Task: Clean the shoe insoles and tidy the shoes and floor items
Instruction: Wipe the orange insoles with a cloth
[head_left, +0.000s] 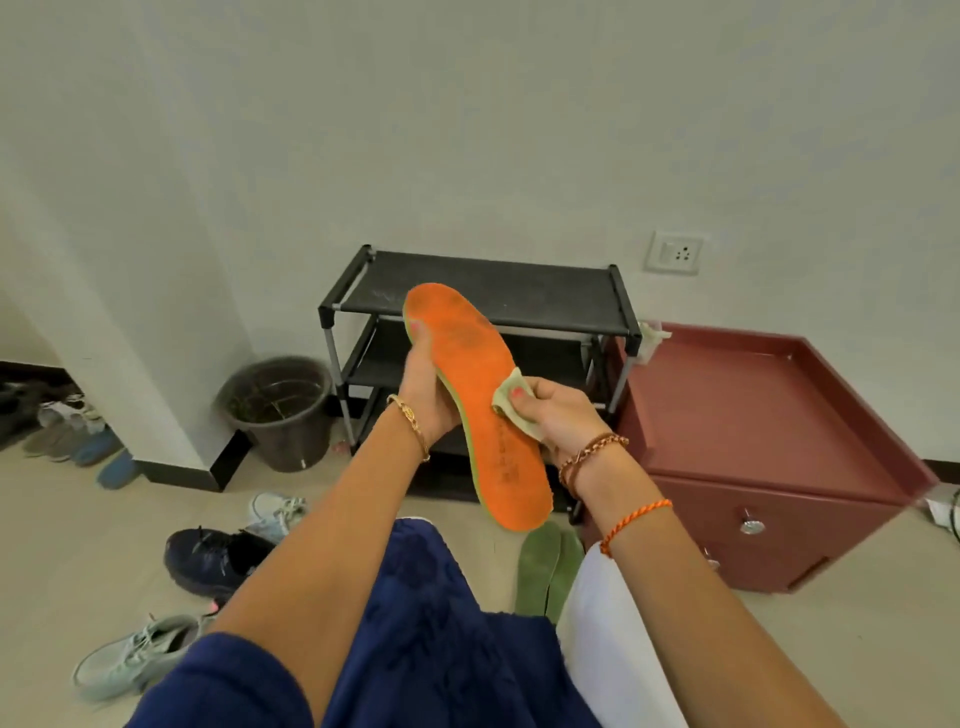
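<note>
An orange insole (475, 395) with a green edge is held up in front of me, its top face showing dark smudges. My left hand (428, 389) grips it from behind, thumb on its upper left edge. My right hand (553, 415) pinches a pale yellow-green cloth (511, 402) against the insole's right side. Two green insoles (545, 571) lie on the floor below. A dark navy shoe (218, 558) and two light mint sneakers (135, 654) (275, 512) lie on the floor at left.
A black shoe rack (478, 291) stands against the wall behind the insole. A maroon cabinet (779, 441) is to its right, a dark bucket (278, 408) to its left. More shoes (67, 431) line the far left wall.
</note>
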